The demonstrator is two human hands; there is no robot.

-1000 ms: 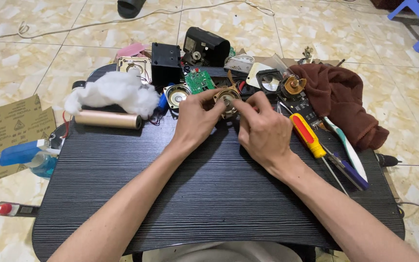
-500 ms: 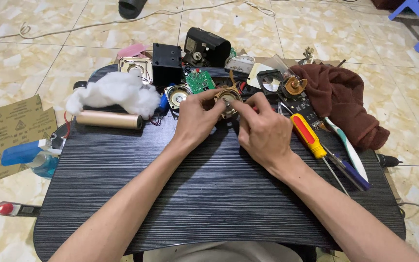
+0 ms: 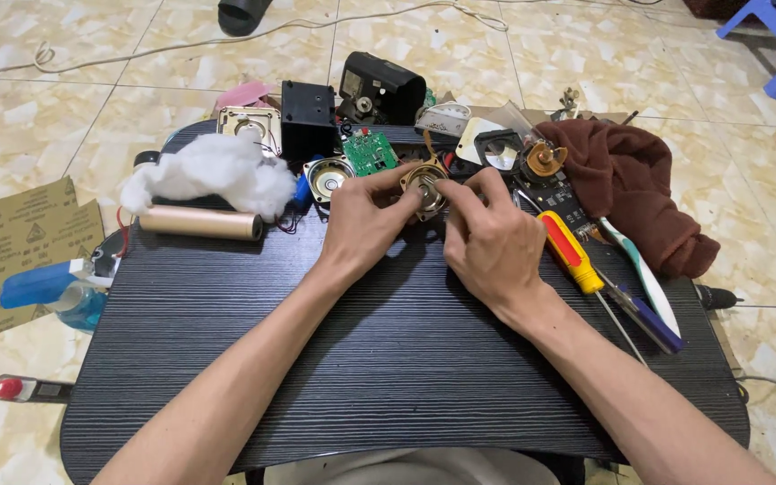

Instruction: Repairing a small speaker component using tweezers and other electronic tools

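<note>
Nothing's shifted: your left hand (image 3: 365, 220) and right hand (image 3: 491, 238) stay pinched on the small speaker (image 3: 424, 187); keep it steady.

Matt wood-grain table (image 3: 388, 359), fluffy wadding (image 3: 208, 175)

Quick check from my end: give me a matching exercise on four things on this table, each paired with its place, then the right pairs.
Things:
1. small speaker
2. screwdriver
3. white stuffing
4. brown cloth

Places:
A. far right of the table
B. between the left hand and the right hand
C. above the cardboard tube
D. just right of the right hand

Pairs: 1-B, 2-D, 3-C, 4-A
</note>
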